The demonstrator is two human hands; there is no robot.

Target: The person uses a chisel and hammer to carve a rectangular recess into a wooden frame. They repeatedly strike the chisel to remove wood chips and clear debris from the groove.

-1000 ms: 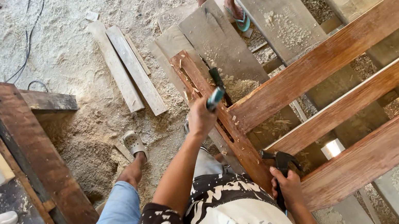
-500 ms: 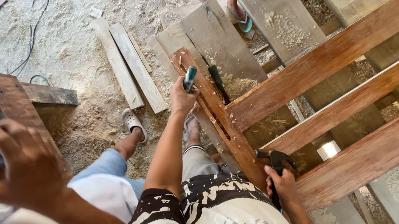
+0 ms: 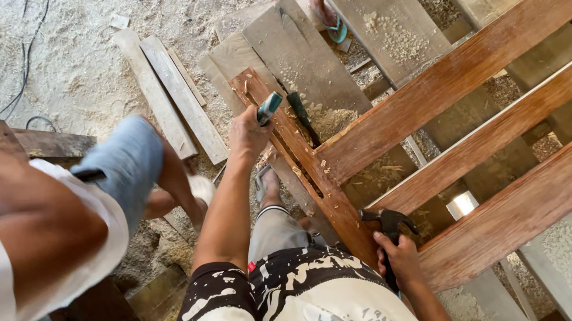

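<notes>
A large brown slatted frame (image 3: 480, 58) is seen laid across grey planks (image 3: 300, 47) on a sawdust-strewn floor (image 3: 63, 58), its long end rail (image 3: 301, 158) running towards the person. A co-worker's white sleeve (image 3: 73, 235) and bent knee are crowded in close on the left, and another person's sandalled foot (image 3: 334, 27) is planted near the top. The right hand (image 3: 401, 260) is closed round the handle of a black claw hammer (image 3: 388, 222), held just beside the rail's near end. The left hand (image 3: 248, 132) is wrapped tightly round a teal-handled tool (image 3: 269, 107) – apparently a chisel – at the rail's splintered far end, where a dark-green tool (image 3: 304, 117) lies alongside. A slip could be judged likely here: the split wood may give suddenly, and the nearby leg could be struck – or the blade driven off the edge.
</notes>
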